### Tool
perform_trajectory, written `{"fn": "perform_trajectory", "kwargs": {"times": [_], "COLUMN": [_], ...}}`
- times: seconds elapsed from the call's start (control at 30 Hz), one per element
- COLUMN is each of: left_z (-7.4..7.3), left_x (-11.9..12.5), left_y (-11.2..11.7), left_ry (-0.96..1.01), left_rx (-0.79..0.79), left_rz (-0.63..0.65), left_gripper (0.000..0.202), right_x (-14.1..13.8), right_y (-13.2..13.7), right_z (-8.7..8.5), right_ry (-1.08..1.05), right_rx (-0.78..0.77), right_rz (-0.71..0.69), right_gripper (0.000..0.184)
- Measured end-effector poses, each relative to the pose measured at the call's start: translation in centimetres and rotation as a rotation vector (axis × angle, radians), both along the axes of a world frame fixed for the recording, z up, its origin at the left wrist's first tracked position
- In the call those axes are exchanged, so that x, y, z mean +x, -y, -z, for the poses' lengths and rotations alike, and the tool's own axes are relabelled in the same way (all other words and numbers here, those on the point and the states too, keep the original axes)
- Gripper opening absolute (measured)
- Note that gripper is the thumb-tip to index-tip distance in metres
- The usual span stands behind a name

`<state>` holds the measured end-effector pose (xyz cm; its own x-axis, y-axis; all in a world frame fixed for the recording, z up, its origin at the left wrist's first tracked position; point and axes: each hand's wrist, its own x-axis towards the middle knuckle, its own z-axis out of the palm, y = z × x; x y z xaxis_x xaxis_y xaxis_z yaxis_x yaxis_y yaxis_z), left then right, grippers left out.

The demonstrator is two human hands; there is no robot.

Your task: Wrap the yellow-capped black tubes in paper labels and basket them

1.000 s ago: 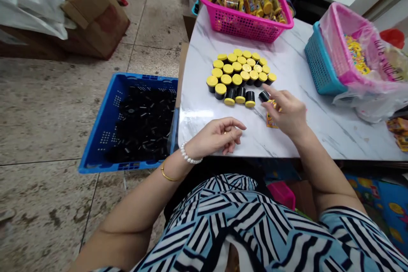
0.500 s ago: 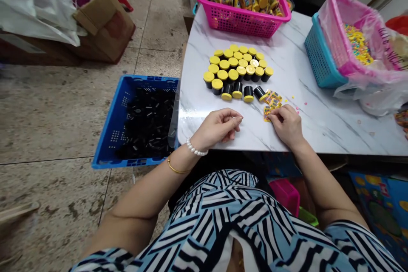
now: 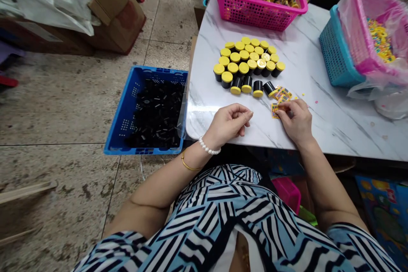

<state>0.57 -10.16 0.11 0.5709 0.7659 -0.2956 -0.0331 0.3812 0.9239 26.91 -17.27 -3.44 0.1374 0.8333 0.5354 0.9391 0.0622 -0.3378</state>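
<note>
Right hand (image 3: 295,120) pinches a sticker (image 3: 275,110) off the pile (image 3: 282,93) kept handy beside the tubs (image 3: 248,57) on the counter (image 3: 334,114) — left hand (image 3: 230,124) rests curled shut, seemingly empty.

Right hand (image 3: 295,120) fingers on yellow stickers (image 3: 278,101) on marble table (image 3: 318,106); left hand (image 3: 228,123) curled, resting at edge. Yellow-capped black containers (image 3: 248,64) clustered just beyond stickers. Blue crate (image 3: 149,112) on floor.

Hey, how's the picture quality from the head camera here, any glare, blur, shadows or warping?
Head view: soft, even indoor light with faint shadows under the left hand and right hand; a pale sheen on the marble table beside the blue crate; yellow-capped pots sharp; floor smeared at lower left; wide lens stretches the frame's corners.
</note>
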Motion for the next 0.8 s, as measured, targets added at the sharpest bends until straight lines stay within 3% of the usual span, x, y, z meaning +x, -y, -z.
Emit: {"fn": "perform_trajectory", "kwargs": {"times": [0.37, 0.57, 0.7, 0.8], "left_z": [0.3, 0.4, 0.1, 0.2], "left_x": [0.1, -0.5, -0.2, 0.1], "left_y": [-0.3, -0.2, 0.5, 0.9], "left_ry": [0.014, 0.044, 0.042, 0.063], "left_rx": [0.030, 0.014, -0.004, 0.064], "left_rz": [-0.011, -0.007, -0.014, -0.017], "left_gripper": [0.027, 0.033, 0.035, 0.036], "right_x": [-0.1, -0.1, -2.1, -5.4], "right_y": [0.2, 0.6, 1.4, 1.9], "right_z": [0.0, 0.0, -1.0, -1.7], "right_ry": [-0.130, -0.091, -0.176, -0.231], "right_rx": [-0.085, 0.000, 0.155, 0.156], "right_rz": [-0.006, -0.016, 0.035, -0.041], "right_gripper": [0.011, 0.008, 0.008, 0.013]}}
